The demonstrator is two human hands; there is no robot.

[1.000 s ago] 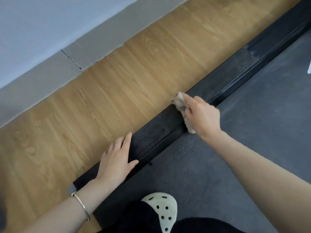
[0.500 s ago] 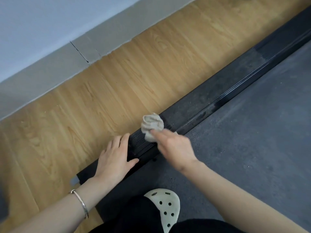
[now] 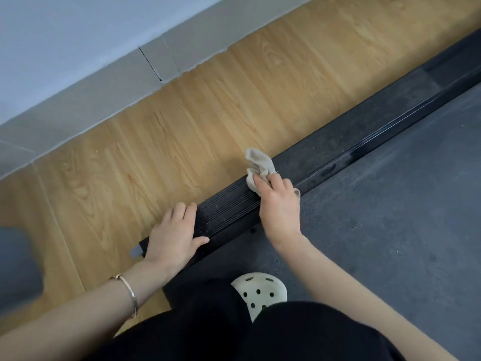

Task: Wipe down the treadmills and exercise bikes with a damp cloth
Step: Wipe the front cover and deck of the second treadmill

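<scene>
Grip noted: right hand (image 3: 279,204) pinched the bunched cloth (image 3: 260,162) onto the treadmill's side rail (image 3: 364,142), just beyond its fingertips. Left hand (image 3: 174,235) lay flat beside it, fingers together. I judged the cloth soft, light, limp, best held bunched mid-fold.

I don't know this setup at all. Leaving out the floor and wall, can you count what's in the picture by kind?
2 hands: left hand, right hand
1 cloth
1 treadmill
1 bracelet
1 clog
Total: 6
</scene>
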